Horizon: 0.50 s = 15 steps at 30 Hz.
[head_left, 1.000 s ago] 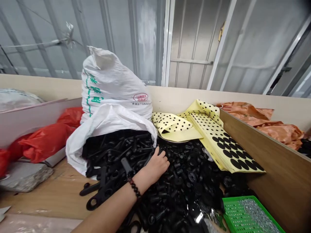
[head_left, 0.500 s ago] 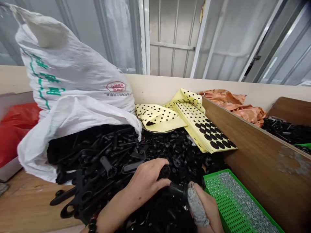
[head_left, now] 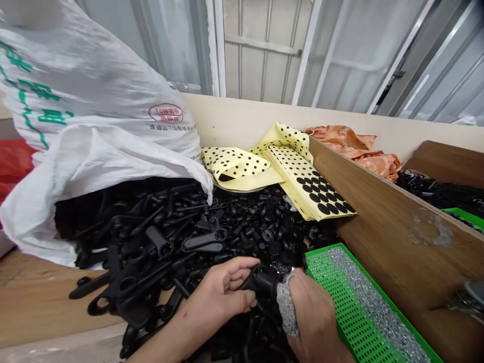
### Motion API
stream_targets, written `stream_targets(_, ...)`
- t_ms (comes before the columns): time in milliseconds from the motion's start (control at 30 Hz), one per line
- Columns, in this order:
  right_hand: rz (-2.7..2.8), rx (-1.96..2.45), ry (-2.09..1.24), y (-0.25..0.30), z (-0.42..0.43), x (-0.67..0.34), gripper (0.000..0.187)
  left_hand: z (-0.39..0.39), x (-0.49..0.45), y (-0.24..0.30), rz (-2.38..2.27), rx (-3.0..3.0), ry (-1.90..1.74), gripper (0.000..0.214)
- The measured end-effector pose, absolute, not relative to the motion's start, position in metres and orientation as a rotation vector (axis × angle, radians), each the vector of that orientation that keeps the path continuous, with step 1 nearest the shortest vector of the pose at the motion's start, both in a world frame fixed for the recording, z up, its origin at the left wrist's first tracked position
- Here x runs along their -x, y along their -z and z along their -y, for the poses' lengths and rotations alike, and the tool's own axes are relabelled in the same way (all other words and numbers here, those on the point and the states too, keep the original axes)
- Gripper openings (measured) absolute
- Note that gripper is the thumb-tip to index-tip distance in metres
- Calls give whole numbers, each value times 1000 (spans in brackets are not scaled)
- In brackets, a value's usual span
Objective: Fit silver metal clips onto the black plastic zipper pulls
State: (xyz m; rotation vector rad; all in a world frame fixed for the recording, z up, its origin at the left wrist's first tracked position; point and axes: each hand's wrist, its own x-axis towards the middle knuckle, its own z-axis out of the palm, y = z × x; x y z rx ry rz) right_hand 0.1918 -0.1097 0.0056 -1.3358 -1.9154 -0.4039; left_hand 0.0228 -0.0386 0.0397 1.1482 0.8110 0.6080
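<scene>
My left hand (head_left: 223,292) and my right hand (head_left: 310,315) meet low in the middle over a heap of black plastic parts (head_left: 181,237). Both close on one black plastic part (head_left: 262,280) held between them. The left fingers curl round its left end. My right hand pinches the other end, and a grey knitted finger cover (head_left: 286,307) sits on its thumb. The heap spills out of a white woven sack (head_left: 94,136) lying on its side to the left.
A green perforated tray (head_left: 340,307) with small silvery metal pieces (head_left: 372,307) lies right of my hands. Yellow sheets with black round pads (head_left: 302,176) rest behind the heap. A brown wooden divider (head_left: 397,222) runs along the right, with orange plastic (head_left: 355,148) and another compartment beyond.
My left hand pulled back from the heap toward me with a black part. My right hand came in from below and took the part's other end. The view shifted right and down.
</scene>
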Motion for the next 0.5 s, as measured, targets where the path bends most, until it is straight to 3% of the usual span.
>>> stream_targets(367,1939,1357,347,-2,118,-196,4,63,-25,-32,-806,-1174,-687,41)
stream_targets(500,1903,1470,115,-5,122,-196,9,67,-26,-28,-648,-1050,-644,47)
